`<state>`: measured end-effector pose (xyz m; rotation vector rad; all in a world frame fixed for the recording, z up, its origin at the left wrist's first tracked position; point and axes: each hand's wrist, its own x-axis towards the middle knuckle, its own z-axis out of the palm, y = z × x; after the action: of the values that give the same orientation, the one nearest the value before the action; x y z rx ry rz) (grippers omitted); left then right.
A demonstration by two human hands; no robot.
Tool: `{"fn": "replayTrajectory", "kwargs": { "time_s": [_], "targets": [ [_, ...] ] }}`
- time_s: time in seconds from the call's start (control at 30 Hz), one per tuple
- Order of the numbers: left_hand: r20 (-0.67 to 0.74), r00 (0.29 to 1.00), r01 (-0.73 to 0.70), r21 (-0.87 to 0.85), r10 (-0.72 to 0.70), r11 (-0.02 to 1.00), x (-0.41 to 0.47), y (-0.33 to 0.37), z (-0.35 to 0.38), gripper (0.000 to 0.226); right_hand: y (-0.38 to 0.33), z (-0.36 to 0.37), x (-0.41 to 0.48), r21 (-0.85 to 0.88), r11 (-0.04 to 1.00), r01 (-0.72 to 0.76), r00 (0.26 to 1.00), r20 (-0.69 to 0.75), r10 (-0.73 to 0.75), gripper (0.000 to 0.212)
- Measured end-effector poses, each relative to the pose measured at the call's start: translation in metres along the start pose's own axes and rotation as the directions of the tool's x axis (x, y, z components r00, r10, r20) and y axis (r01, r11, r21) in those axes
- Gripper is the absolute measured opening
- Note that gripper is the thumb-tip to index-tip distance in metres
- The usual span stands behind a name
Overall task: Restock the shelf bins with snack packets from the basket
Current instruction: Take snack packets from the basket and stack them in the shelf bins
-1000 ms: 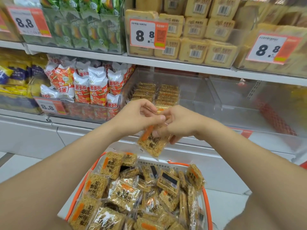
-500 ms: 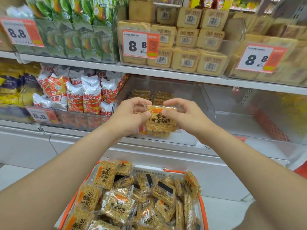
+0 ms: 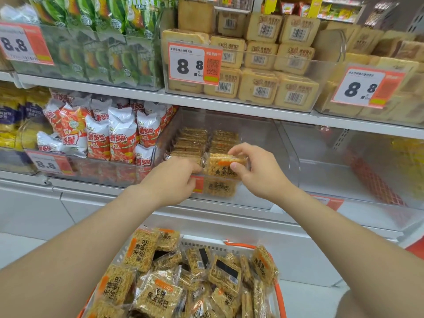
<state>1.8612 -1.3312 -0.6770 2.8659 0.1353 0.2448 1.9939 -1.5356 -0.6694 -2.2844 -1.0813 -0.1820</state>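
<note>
Head view: two hands, left point(image 3: 174, 177) and right point(image 3: 257, 171), pinch one packet point(image 3: 223, 166) between them at the front rim of a clear bin point(image 3: 282, 143), which holds two rows of the same. Below sits one orange-rimmed basket point(image 3: 238, 244), heaped with packets beyond counting. White shop shelves point(image 3: 229, 109) carry four tags point(image 3: 195, 63) reading 8.8.

both bare forearms stretched forward, converging, left grip point(image 3: 174, 177) back up, fingers curled on snack packet point(image 3: 221, 167) left edge, right grip point(image 3: 257, 174) pinching its right side, thumb in front, fingers over top
</note>
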Motion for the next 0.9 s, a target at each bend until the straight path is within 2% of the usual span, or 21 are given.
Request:
{"fn": "replayTrajectory", "kwargs": {
  "time_s": [0.13,0.37,0.53,0.67,0.77,0.9],
  "targets": [
    [0.001,0.999,0.039,0.079,-0.039,0.996,0.0,0.0,-0.004,0.049,0.003,0.012,0.004,-0.1,0.995,0.02,0.982,0.189,-0.001,0.025],
    [-0.055,0.996,0.07,0.1,-0.065,0.992,0.003,0.002,-0.004,0.035,-0.006,0.02,0.011,-0.129,0.991,-0.046,0.984,0.167,0.067,0.028],
    [-0.054,0.997,0.054,0.124,-0.048,0.991,0.004,-0.002,-0.005,0.029,-0.018,0.013,0.011,-0.255,0.958,0.128,0.928,0.372,-0.025,0.047],
    [-0.069,0.997,0.046,0.166,-0.035,0.985,0.005,-0.001,-0.003,0.034,-0.02,0.012,0.011,-0.328,0.927,0.181,0.902,0.43,-0.024,0.049],
    [-0.039,0.998,-0.035,0.215,0.045,0.976,0.006,0.004,0.005,0.044,-0.02,0.015,0.012,-0.296,0.937,0.185,0.888,0.458,-0.03,0.048],
    [0.003,0.996,-0.085,0.182,0.086,0.98,0.009,0.005,0.007,0.031,-0.014,0.013,0.013,-0.167,0.984,0.066,0.913,0.407,0.008,0.04]
  ]
}}
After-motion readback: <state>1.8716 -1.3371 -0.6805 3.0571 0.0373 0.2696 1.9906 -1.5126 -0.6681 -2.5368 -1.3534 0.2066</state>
